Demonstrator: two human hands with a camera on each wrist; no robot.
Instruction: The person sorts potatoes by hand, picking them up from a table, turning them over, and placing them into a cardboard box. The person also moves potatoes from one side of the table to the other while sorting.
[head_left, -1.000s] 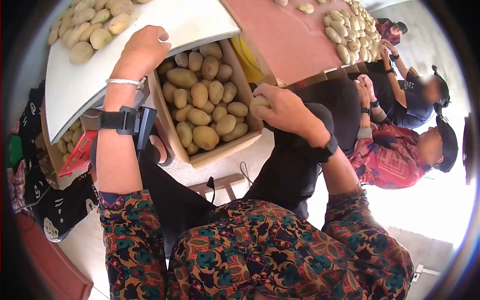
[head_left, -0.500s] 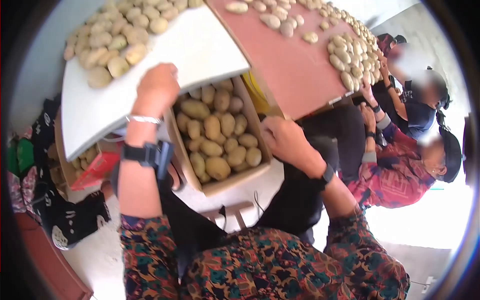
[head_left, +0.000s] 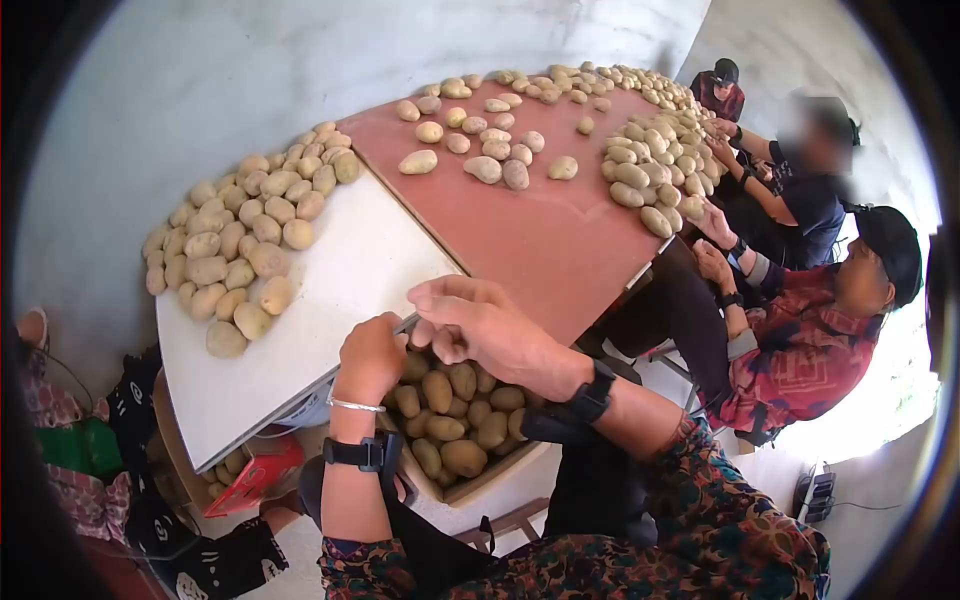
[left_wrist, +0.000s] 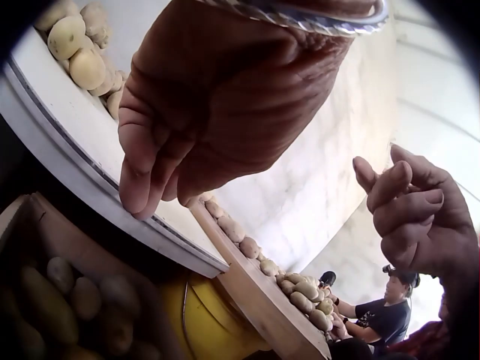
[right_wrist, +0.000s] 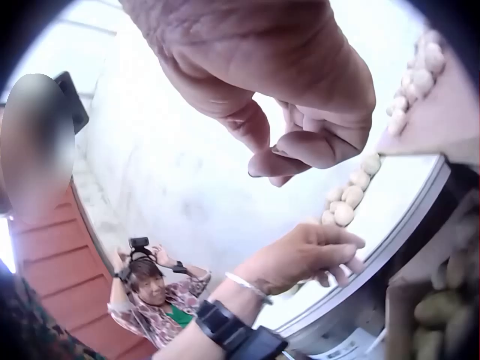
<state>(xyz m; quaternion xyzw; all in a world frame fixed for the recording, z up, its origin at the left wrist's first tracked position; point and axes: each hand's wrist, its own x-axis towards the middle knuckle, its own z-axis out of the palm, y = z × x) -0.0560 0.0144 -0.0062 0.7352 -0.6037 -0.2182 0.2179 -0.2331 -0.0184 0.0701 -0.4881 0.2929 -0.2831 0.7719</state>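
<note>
A cardboard box (head_left: 455, 495) of potatoes (head_left: 464, 458) stands in front of the person, partly under the white tabletop's edge. My left hand (head_left: 372, 355) hangs at that edge, with fingers loosely bent and nothing in them in the left wrist view. Beside it, over the back of the box, is my right hand (head_left: 490, 325). Its thumb and fingertips come together loosely in the right wrist view, and no potato shows between them. A heap of potatoes (head_left: 240, 235) lies on the white tabletop (head_left: 330, 270), beyond the left hand.
A red-brown tabletop (head_left: 490, 230) adjoins the white one and bears scattered potatoes and a long pile (head_left: 655, 165). Several people sit along its right side. A red crate (head_left: 258, 480) stands under the table at the left. The yellow container (left_wrist: 217, 315) is beside the box.
A second ago the right hand held a potato at the box's right side; now that hand is empty and beside the left. The head view has tilted up, showing more of the tables.
</note>
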